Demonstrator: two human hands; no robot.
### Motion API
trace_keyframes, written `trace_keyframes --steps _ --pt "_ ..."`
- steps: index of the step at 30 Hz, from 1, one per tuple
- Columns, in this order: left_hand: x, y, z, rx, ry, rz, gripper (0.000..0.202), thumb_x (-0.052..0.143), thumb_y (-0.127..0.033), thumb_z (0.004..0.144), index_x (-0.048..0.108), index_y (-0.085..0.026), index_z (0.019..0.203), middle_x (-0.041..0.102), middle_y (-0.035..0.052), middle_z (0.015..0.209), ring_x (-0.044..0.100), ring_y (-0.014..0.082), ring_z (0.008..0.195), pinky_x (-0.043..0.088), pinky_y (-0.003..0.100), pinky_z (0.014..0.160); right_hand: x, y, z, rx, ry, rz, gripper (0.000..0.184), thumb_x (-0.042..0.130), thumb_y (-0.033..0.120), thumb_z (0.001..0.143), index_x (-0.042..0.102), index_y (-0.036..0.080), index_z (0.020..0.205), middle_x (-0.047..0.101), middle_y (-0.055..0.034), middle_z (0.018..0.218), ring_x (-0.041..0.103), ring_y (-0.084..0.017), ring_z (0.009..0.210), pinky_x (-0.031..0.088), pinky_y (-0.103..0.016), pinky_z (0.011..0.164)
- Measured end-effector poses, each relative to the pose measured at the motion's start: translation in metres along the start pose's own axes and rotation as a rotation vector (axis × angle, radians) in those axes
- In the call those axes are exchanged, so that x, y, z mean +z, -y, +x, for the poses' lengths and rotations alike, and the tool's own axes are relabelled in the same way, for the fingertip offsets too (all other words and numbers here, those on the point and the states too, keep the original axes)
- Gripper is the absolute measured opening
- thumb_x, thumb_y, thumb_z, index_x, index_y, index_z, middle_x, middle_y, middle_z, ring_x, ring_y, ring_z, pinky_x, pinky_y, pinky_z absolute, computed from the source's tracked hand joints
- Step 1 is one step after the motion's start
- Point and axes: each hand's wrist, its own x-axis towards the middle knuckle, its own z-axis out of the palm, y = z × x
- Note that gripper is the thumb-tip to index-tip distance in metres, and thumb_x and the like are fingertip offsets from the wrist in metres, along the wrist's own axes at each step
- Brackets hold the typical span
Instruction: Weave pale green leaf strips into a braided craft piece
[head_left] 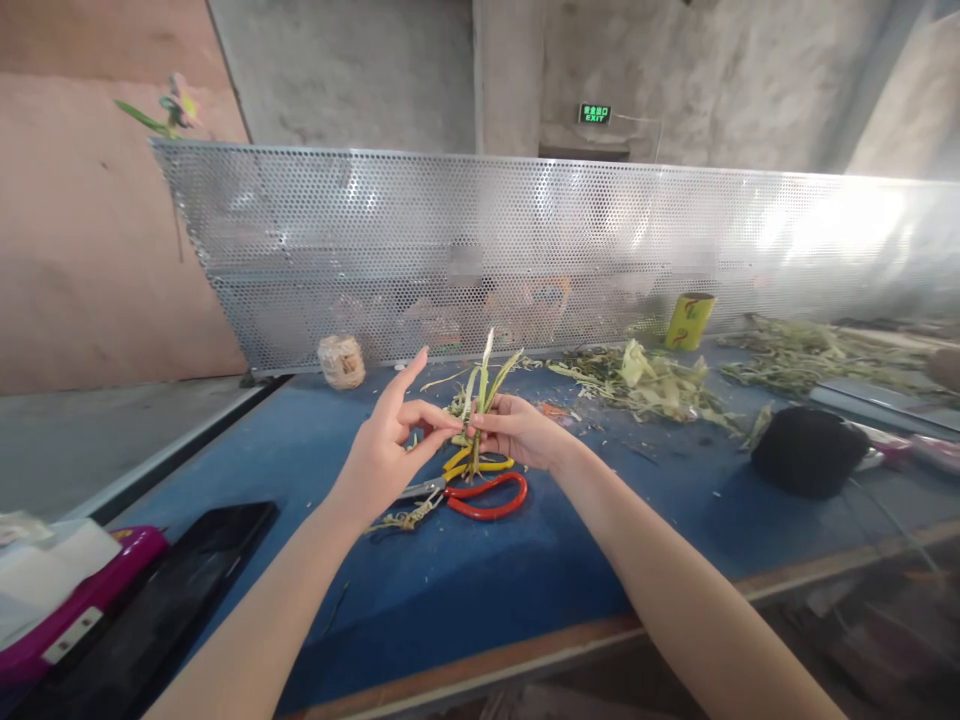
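A small bundle of green and pale plant strips (484, 390) stands upright between my hands over the blue table. My right hand (517, 430) is closed around its lower part. From the left, the thumb and forefinger of my left hand (397, 430) pinch at the bundle's side, while another finger points up; what exactly they hold is too small to make out. Below the hands lie scissors with red handles (487, 497) and pliers or scissors with yellow handles (480, 464), partly covered. Some braided dry strands (411, 515) rest beside the blades.
A ball of twine (341, 361) stands at the back left. Heaps of dry leaves (652, 385) and a yellow can (690, 321) are at the back right, with a black spool (806, 450) nearer. A phone (217, 560) lies front left. A perforated metal screen (450, 240) borders the table (525, 590).
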Motion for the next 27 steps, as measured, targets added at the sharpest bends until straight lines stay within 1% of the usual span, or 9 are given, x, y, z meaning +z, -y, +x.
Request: trace_keyframes --steps 4,8,10,13,15,18,21,24,27 --pt "-0.003 0.000 0.000 -0.044 0.062 0.224 0.067 0.054 -0.027 0.076 0.021 -0.024 0.134 0.066 0.0011 0.078 0.061 0.0148 0.069 0.047 0.029 0.072 -0.002 -0.001 0.001 0.003 -0.012 -0.095 0.023 0.071 0.022 0.059 0.058 0.011 0.074 0.063 -0.0001 0.065 0.059 -0.006 0.054 0.052 -0.016 0.056" --pt "-0.006 0.009 0.002 -0.017 0.109 0.363 0.057 0.050 -0.025 0.077 0.031 -0.025 0.130 0.066 0.0000 0.078 0.058 0.0129 0.065 0.045 0.027 0.071 -0.002 -0.004 0.003 -0.018 -0.115 -0.169 0.025 0.073 0.025 0.056 0.059 0.010 0.070 0.063 -0.0016 0.064 0.057 -0.006 0.053 0.053 -0.020 0.057" --pt "-0.006 0.015 0.004 -0.004 0.110 0.386 0.055 0.049 -0.024 0.077 0.034 -0.024 0.129 0.066 0.0007 0.078 0.056 0.0129 0.065 0.044 0.028 0.072 -0.003 -0.006 0.005 -0.025 -0.167 -0.175 0.026 0.074 0.027 0.054 0.058 0.010 0.067 0.062 -0.0012 0.060 0.057 -0.007 0.052 0.053 -0.021 0.056" --pt "-0.004 0.022 0.006 -0.043 0.110 0.389 0.057 0.050 -0.025 0.076 0.033 -0.023 0.130 0.066 0.0011 0.077 0.055 0.0131 0.063 0.043 0.028 0.071 -0.004 -0.008 0.005 -0.003 -0.207 -0.180 0.027 0.074 0.029 0.052 0.058 0.010 0.063 0.058 0.0013 0.051 0.056 -0.007 0.048 0.053 -0.020 0.054" --pt "-0.002 0.025 0.007 -0.087 0.122 0.381 0.058 0.050 -0.024 0.075 0.033 -0.020 0.130 0.066 0.0017 0.077 0.056 0.0135 0.064 0.043 0.028 0.070 -0.004 -0.008 0.004 0.038 -0.204 -0.207 0.026 0.074 0.028 0.052 0.057 0.011 0.062 0.056 0.0025 0.049 0.056 -0.007 0.046 0.051 -0.019 0.051" --pt "0.001 0.028 0.007 -0.135 0.158 0.366 0.058 0.049 -0.023 0.075 0.033 -0.017 0.130 0.067 0.0028 0.078 0.058 0.0145 0.066 0.043 0.028 0.071 -0.001 -0.005 0.001 0.084 -0.161 -0.296 0.021 0.073 0.024 0.054 0.057 0.012 0.062 0.057 0.0036 0.049 0.055 -0.007 0.045 0.048 -0.017 0.047" --pt "0.004 0.031 0.007 -0.143 0.186 0.339 0.055 0.050 -0.022 0.074 0.037 -0.017 0.128 0.067 0.0019 0.076 0.059 0.0147 0.067 0.043 0.028 0.071 -0.001 -0.004 -0.001 0.095 -0.176 -0.402 0.018 0.072 0.022 0.054 0.058 0.014 0.060 0.057 0.0045 0.048 0.054 -0.006 0.044 0.046 -0.016 0.045" --pt "0.005 0.034 0.006 -0.141 0.185 0.305 0.052 0.050 -0.022 0.074 0.041 -0.020 0.125 0.067 0.0004 0.075 0.059 0.0148 0.067 0.043 0.028 0.071 -0.004 -0.005 -0.002 0.183 -0.191 -0.461 0.019 0.069 0.031 0.060 0.060 0.014 0.061 0.062 0.0008 0.054 0.054 -0.007 0.046 0.045 -0.017 0.044" --pt "0.006 0.035 0.005 -0.151 0.190 0.315 0.052 0.050 -0.023 0.074 0.041 -0.019 0.125 0.067 0.0004 0.076 0.059 0.0147 0.067 0.044 0.027 0.070 -0.006 -0.003 -0.004 0.366 -0.101 -0.661 0.036 0.057 0.045 0.069 0.059 0.013 0.053 0.061 -0.0037 0.052 0.049 -0.006 0.040 0.037 -0.016 0.036"
